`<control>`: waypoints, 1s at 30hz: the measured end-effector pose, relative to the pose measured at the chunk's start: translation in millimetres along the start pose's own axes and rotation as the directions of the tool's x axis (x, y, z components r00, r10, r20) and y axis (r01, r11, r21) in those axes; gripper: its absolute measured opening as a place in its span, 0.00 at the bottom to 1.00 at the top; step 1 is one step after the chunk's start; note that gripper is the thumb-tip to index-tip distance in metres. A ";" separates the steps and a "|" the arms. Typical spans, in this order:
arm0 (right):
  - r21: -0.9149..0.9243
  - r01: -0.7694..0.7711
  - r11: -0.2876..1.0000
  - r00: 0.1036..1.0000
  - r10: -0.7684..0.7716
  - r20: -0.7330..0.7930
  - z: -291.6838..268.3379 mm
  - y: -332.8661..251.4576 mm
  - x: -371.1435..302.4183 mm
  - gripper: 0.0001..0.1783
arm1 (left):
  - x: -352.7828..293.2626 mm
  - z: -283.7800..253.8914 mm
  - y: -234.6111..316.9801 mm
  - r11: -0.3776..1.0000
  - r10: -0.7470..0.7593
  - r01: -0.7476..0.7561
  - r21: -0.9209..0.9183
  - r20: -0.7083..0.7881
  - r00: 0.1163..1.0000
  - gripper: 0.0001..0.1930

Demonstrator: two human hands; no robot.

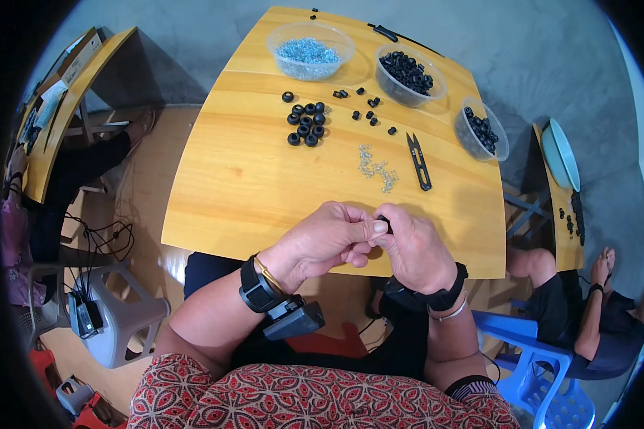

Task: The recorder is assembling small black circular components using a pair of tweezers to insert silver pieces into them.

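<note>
Just over the near edge of the table, my left hand (322,239) and my right hand (416,247) meet, fingertips pinched together on a small black part (384,223). Most of that part is hidden by the fingers and thumbs. Beyond them lies a scatter of tiny clear pieces (376,169). Black thread snips (419,163) rest to the right of these, points facing away from me. Farther left sits a cluster of round black caps with hollow centres (305,126). Several small black cylinders (373,114) are strewn to the right of that cluster.
At the back stand a clear tub of bluish pieces (309,51) and a tub of black parts (409,74). Another black-filled tub (482,130) is at the right edge. A blue plastic chair (526,357) and a seated person (587,314) are right; a grey stool (125,318) is left.
</note>
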State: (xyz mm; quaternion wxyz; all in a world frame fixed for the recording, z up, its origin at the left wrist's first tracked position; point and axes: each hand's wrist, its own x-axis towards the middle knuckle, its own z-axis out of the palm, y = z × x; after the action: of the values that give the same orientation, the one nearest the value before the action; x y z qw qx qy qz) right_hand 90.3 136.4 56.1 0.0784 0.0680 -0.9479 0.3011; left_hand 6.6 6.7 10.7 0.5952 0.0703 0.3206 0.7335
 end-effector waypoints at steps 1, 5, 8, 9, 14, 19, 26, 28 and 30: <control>-0.002 0.004 1.000 1.000 -0.004 -0.001 -0.3 -2.0 0.3 0.09 | 0.0 -0.2 -0.8 1.000 0.001 -0.001 -0.005 -0.001 1.000 0.08; 0.038 -0.038 0.999 0.999 0.037 0.032 1.7 1.1 -0.8 0.09 | -0.9 3.3 -1.6 0.999 0.012 -0.011 0.039 -0.017 1.000 0.08; 0.125 -0.023 0.992 0.999 0.017 0.047 2.7 -0.7 0.9 0.10 | -1.0 3.2 -1.9 0.999 0.010 -0.009 0.052 -0.014 1.000 0.08; 0.162 -0.015 0.987 0.999 0.009 0.038 3.3 0.1 0.6 0.10 | -1.7 5.2 -0.9 0.998 0.009 -0.008 0.067 -0.026 1.000 0.08; 0.149 -0.025 0.988 0.999 0.019 0.041 7.4 6.3 -1.8 0.11 | -2.3 3.2 -1.9 0.999 0.020 -0.019 0.037 -0.018 1.000 0.08; 0.160 -0.049 0.986 0.998 0.044 0.036 7.2 2.1 -1.2 0.11 | -2.4 5.8 -3.0 0.999 0.047 -0.048 -0.007 -0.067 0.997 0.09; 0.040 0.087 0.995 0.995 -0.085 -0.046 0.5 -1.7 -1.9 0.12 | -5.3 -2.1 -1.3 0.995 0.086 -0.090 0.034 0.121 0.989 0.11; 0.121 0.062 0.991 0.998 -0.059 -0.028 -3.8 1.2 -5.0 0.13 | -7.2 0.2 3.2 0.993 0.104 -0.115 0.042 0.198 0.975 0.11; 0.120 0.060 0.991 0.998 -0.058 -0.021 -7.6 -0.3 -6.4 0.13 | -10.1 -1.5 6.1 0.984 0.103 -0.131 0.120 0.216 0.971 0.11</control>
State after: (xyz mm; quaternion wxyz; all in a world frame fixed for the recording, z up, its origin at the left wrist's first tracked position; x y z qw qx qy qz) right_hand 97.4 141.1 61.2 0.0913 0.0979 -0.9248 0.3561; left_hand 3.7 -3.6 15.7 0.5751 0.2057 0.2998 0.7328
